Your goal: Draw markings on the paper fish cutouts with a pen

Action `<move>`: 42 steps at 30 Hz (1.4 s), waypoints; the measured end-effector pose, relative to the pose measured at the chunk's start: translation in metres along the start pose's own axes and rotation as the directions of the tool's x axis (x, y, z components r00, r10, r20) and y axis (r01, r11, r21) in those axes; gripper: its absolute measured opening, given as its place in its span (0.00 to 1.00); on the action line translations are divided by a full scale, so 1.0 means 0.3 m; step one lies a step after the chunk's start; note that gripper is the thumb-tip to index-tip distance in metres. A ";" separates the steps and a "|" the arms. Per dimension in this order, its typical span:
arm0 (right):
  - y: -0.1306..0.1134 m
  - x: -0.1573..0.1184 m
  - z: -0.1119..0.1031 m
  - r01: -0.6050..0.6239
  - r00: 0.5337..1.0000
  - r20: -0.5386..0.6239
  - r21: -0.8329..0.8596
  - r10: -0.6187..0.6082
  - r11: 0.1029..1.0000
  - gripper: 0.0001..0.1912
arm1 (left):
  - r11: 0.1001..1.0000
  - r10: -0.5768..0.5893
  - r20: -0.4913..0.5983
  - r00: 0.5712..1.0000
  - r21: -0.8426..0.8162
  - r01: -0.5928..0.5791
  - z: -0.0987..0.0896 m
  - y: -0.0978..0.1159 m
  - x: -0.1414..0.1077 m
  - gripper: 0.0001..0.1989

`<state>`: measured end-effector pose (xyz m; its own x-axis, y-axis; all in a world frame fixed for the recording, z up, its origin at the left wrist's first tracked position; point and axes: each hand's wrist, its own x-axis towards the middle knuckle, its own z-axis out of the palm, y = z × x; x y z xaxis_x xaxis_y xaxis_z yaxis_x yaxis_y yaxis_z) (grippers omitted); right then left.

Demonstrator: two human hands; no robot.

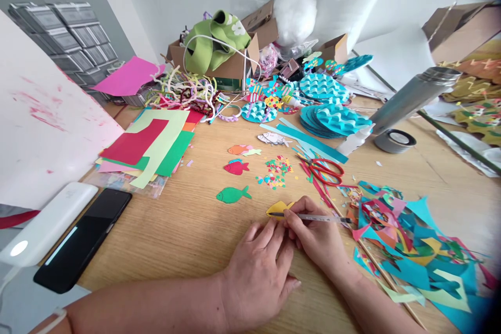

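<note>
Left hand (260,269): just nearer than the yellow fish (278,207), fingers side by side and relaxed, grasping nothing, tips at the paper's near edge; I cannot tell whether they press on it.
Scraps (422,253): thin, jagged paper offcuts, mostly blue, heaped well right of the yellow fish.
Phone (84,240): smooth black slab, well left of the yellow fish.
Right hand (319,235): right of the yellow fish, thumb and fingers pinching a slim pen (319,217).
Yellow fish: flat paper cutout on the wood-grained table (176,235), under the pen tip; pointed end leftward, long axis mostly left to right, right end slightly farther off and partly covered by the right hand.
Green fish (230,194): smooth paper oval with a forked tail, left of and beyond the yellow fish.
Scissors (324,171): red looped handles, metal blades, beyond and right of the yellow fish.
Confetti (277,168): tiny paper bits, beyond the yellow fish.
Blue discs (331,121): stacked, wavy-layered, farther beyond the yellow fish, rightward.
Pipe cleaners (188,93): fuzzy tangle, far beyond the yellow fish, leftward.
Stuffing (295,10): fluffy white mass, farthest beyond the yellow fish.
</note>
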<state>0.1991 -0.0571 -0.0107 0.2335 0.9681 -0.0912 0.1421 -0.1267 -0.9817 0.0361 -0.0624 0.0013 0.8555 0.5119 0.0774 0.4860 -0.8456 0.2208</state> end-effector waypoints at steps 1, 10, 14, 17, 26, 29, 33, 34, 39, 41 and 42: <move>0.000 0.000 0.000 0.002 1.000 0.000 -0.003 -0.002 1.000 0.17 | 1.000 0.000 -0.001 1.000 0.002 0.000 0.000 0.000 0.000 0.28; 0.012 -0.001 -0.001 0.016 1.000 -0.010 0.018 -0.016 1.000 0.17 | 1.000 0.006 0.006 1.000 0.003 -0.006 0.002 -0.002 -0.002 0.28; 0.011 -0.001 0.000 0.026 1.000 -0.007 0.011 -0.025 1.000 0.17 | 1.000 0.006 -0.004 1.000 0.012 -0.005 0.006 -0.002 -0.001 0.28; 0.010 -0.003 -0.001 0.034 0.999 -0.012 0.009 -0.034 0.999 0.17 | 1.000 0.005 -0.010 1.000 0.015 -0.005 0.008 -0.002 -0.001 0.28; 0.004 0.000 -0.001 0.047 0.999 -0.019 -0.002 -0.047 0.999 0.18 | 1.000 0.009 -0.020 1.000 0.014 -0.009 0.005 -0.001 -0.004 0.28; 0.002 0.000 0.001 0.042 0.999 -0.018 -0.002 -0.042 0.999 0.19 | 1.000 0.010 -0.027 1.000 0.016 -0.010 0.006 0.001 -0.004 0.28; 0.001 0.000 0.002 0.030 1.000 -0.009 0.004 -0.030 1.000 0.19 | 1.000 0.011 -0.024 1.000 0.017 -0.011 0.006 0.002 -0.003 0.28; 0.002 0.000 0.002 0.032 0.999 -0.010 0.004 -0.032 0.999 0.19 | 1.000 0.009 -0.023 1.000 0.016 -0.008 0.006 0.001 -0.002 0.28; 0.015 -0.001 0.001 0.039 0.999 -0.030 0.065 -0.038 0.997 0.17 | 1.000 0.005 -0.014 1.000 0.007 -0.005 0.007 0.001 -0.003 0.29; 0.022 -0.002 -0.002 0.060 0.997 -0.055 0.100 -0.055 0.993 0.16 | 1.000 0.008 -0.014 1.000 0.006 -0.008 0.006 0.000 -0.004 0.29; 0.024 -0.004 -0.004 0.077 0.995 -0.073 0.109 -0.069 0.991 0.16 | 1.000 0.009 -0.013 1.000 0.006 -0.009 0.006 -0.001 -0.005 0.29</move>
<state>0.2011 -0.0594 -0.0175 0.2924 0.9562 -0.0105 0.0537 -0.0274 -0.9982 0.0350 -0.0631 -0.0007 0.8576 0.5060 0.0925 0.4791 -0.8512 0.2144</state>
